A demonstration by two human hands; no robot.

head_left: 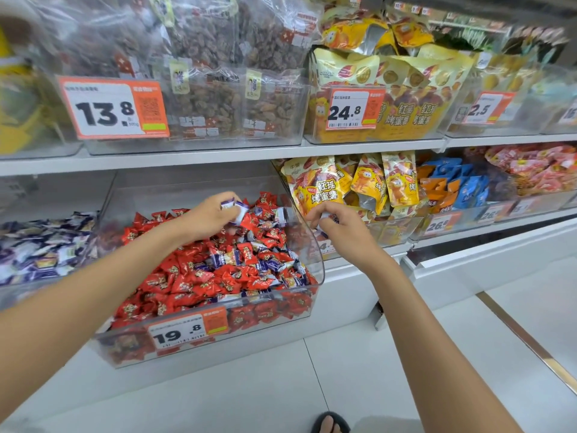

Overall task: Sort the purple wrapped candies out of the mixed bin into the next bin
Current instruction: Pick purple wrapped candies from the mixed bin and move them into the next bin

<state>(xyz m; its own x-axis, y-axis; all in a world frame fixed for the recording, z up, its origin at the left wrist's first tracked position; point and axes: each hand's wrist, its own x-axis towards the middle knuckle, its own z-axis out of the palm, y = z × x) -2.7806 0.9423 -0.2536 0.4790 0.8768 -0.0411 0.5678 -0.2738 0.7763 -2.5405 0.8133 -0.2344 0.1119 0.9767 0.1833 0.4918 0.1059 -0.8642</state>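
Observation:
A clear mixed bin (315, 245) on the lower shelf holds a heap of red wrapped candies (193, 282) with purple wrapped candies (218, 259) scattered among them. Over the back of the heap, my left hand (209, 215) grips purple-and-white candies (235, 209) in its fingers. My right hand (340, 221) is at the bin's right wall, fingers curled round purple candies (326, 218). To the left stands the neighbouring bin (18, 292), filled with purple and white candies (46, 245).
Bins of yellow sweet-potato packs (359, 189) and blue and orange packs (452, 189) stand to the right. The upper shelf (218, 154) carries bins of dried fruit bags with price tags. White floor tiles lie below, and a sandalled foot (331, 425) shows at the bottom.

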